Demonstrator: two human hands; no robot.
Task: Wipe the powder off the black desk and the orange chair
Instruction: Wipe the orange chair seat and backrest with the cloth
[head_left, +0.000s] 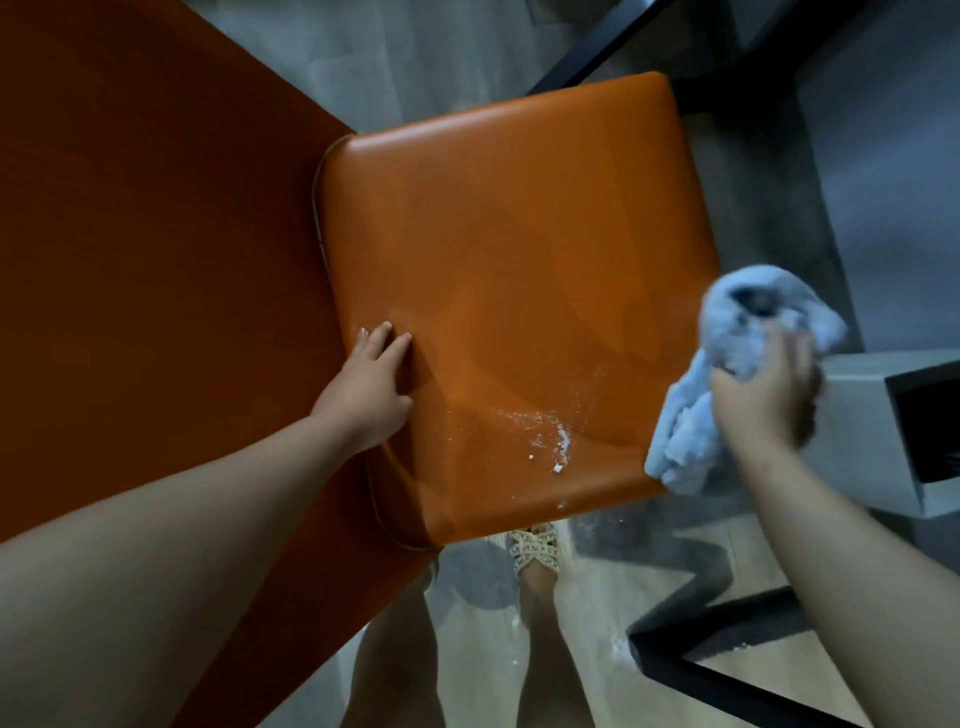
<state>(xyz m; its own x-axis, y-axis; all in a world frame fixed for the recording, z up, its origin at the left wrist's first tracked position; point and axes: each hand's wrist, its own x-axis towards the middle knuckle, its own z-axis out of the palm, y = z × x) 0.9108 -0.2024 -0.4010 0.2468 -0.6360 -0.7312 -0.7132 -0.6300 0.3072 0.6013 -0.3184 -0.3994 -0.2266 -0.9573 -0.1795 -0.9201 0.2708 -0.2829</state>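
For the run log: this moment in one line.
left hand flat on orange chair seat | right hand grips blue cloth | powder on seat front

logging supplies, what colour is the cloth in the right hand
Light blue cloth, clearest in the head view.

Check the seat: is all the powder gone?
No, white powder lies on the seat near its near edge, left of the cloth.
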